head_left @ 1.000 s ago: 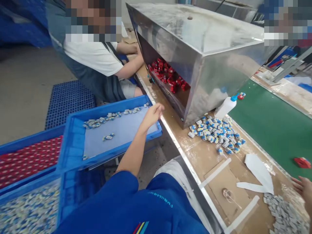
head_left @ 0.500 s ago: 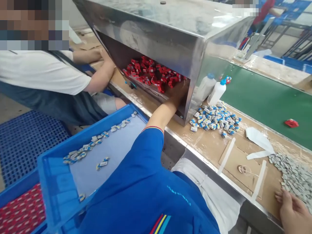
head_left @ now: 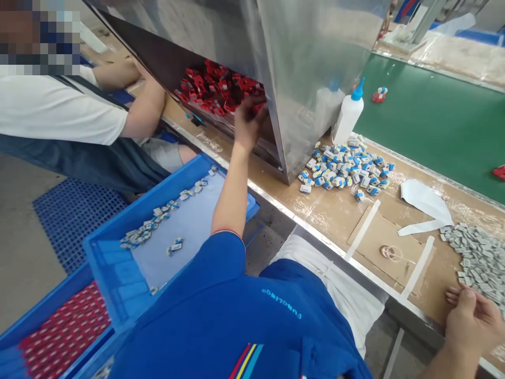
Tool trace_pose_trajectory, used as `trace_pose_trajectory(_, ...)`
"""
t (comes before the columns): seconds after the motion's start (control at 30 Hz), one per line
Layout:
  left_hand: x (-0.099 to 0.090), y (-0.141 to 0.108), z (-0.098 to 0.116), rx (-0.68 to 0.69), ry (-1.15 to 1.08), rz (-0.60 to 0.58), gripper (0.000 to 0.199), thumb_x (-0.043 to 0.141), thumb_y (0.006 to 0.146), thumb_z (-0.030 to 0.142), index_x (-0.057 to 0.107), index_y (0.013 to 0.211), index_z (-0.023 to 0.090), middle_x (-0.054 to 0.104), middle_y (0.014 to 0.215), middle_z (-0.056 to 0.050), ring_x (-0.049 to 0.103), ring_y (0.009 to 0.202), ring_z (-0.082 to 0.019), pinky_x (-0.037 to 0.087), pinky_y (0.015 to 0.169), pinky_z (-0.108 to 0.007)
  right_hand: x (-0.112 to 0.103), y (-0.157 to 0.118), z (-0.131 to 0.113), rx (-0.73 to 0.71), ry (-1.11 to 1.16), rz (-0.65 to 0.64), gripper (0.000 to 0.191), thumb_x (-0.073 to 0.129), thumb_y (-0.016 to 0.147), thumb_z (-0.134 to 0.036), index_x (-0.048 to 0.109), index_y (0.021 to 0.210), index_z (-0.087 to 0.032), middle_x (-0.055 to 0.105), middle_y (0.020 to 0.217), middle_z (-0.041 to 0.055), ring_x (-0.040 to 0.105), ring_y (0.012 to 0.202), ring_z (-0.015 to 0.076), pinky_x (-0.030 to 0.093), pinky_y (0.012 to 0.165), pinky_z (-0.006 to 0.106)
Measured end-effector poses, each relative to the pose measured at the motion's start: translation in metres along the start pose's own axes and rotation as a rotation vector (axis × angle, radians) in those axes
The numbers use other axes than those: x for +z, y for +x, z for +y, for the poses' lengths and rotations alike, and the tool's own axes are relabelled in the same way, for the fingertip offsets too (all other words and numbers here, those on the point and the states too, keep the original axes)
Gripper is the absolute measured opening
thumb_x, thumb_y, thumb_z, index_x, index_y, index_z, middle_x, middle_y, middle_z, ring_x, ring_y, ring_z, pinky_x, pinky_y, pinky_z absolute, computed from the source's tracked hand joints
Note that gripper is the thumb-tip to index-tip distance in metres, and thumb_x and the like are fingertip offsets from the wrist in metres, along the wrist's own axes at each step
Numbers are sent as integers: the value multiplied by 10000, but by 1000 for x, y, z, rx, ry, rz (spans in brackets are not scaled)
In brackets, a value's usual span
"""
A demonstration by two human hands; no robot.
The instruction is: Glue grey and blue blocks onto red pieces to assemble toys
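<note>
Just inside the mouth of a large, open-fronted box of shiny sheet metal (head_left: 315, 68), a loose heap of small red, chunky pieces (head_left: 215, 87) spreads across the floor, with a worker's bare left hand (head_left: 248, 123) at its right end. The fingers are curled; whether they grip a piece cannot be told. The red pieces look light and stiff, probably moulded plastic and hard to break; a thumb-and-finger pinch across opposite sides of one piece seems the surest hold, though neighbours may catch in the tangle.

Well apart, beside a spread of flat grey chips (head_left: 479, 258), the right hand (head_left: 471, 318) has its fingers bent inward; no chip can be made out in them. The chips appear light and hard, best lifted by their edges.

Off the bench's near edge, a shallow blue plastic tray (head_left: 110, 273) lined with a pale blue sheet (head_left: 193, 226) carries a ragged row of small grey, blue and yellow blocks (head_left: 152, 226), with a few apart from it. Next to it, a blue plastic crate (head_left: 11, 363) holds tight rows of red-and-white pieces (head_left: 67, 331).

Outside the box, similar blocks are heaped (head_left: 351, 166) near a white squeeze bottle with a blue nozzle (head_left: 349, 116).
</note>
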State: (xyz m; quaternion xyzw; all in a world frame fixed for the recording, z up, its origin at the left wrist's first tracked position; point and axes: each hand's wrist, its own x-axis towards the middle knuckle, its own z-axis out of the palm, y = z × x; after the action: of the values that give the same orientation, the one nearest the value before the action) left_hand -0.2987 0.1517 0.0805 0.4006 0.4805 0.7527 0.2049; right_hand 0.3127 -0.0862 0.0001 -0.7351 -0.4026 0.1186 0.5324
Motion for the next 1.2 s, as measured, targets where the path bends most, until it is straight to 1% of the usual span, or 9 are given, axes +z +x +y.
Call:
trace_pose_trajectory(0.13,-39,-94,49,-260,-72,47,511,824,879,710,730,884,208,729,785,-26,791,815,-181,601,652,-234,-2,-1,-1,-9,32,18,325,659,815,-690,720,738,-380,576,702,96,688,612,329,434,537,594)
trace_pose_trajectory(0.23,-40,-161,84,-527,-142,32,533,685,991,720,744,905,196,773,781,-46,764,716,-135,615,650,-207,0,3,-1,-7,58,45,305,689,776,-661,724,713,-364,577,680,82,606,543,282,437,486,539)
trace_pose_trajectory(0.4,1,-214,97,-918,-260,-209,642,552,1058,727,655,774,161,769,689,-67,655,485,-108,491,431,-188,5,7,2,10,93,102,380,747,721,-646,648,662,-283,600,613,37,530,485,187,433,442,367)
trace_pose_trajectory(0.5,32,-230,80,-1044,-284,-453,680,567,999,816,614,769,178,726,600,-40,568,369,-109,365,321,-193,4,6,7,29,102,115,464,741,756,-707,646,749,-253,635,631,7,525,492,148,449,469,322)
trace_pose_trajectory(0.63,71,-248,51,-1103,-272,-746,698,588,922,903,628,861,209,623,512,28,522,339,-106,356,321,-189,-2,5,15,59,101,105,522,790,774,-790,661,755,-284,669,659,23,548,510,144,469,495,336)
trace_pose_trajectory(0.87,112,-274,19,-1029,-310,-1064,665,952,750,673,712,1174,221,641,789,24,536,515,-62,382,431,-192,-9,-2,13,79,52,77,528,734,849,-830,690,867,-304,713,728,28,580,569,146,514,580,330)
trace_pose_trajectory(1.03,114,-284,4,-692,-151,-1240,657,919,846,485,702,1417,242,622,902,1,588,674,-99,517,591,-214,-3,-13,-6,27,27,13,536,651,955,-780,725,979,-249,742,798,21,653,659,160,558,649,330)
trace_pose_trajectory(1.13,110,-287,1,-446,-30,-1318,667,876,891,479,691,1487,245,665,1065,-51,667,929,-173,623,868,-302,11,-23,-25,-62,68,-205,490,719,957,-709,768,1036,-228,775,838,29,705,722,181,571,679,336)
trace_pose_trajectory(1.2,108,-290,3,-409,-22,-1338,703,860,910,471,647,1542,248,687,1176,-79,686,1038,-201,631,965,-346,23,-28,-40,-126,120,-378,406,763,972,-615,791,1124,-240,801,889,33,722,769,180,576,713,331)
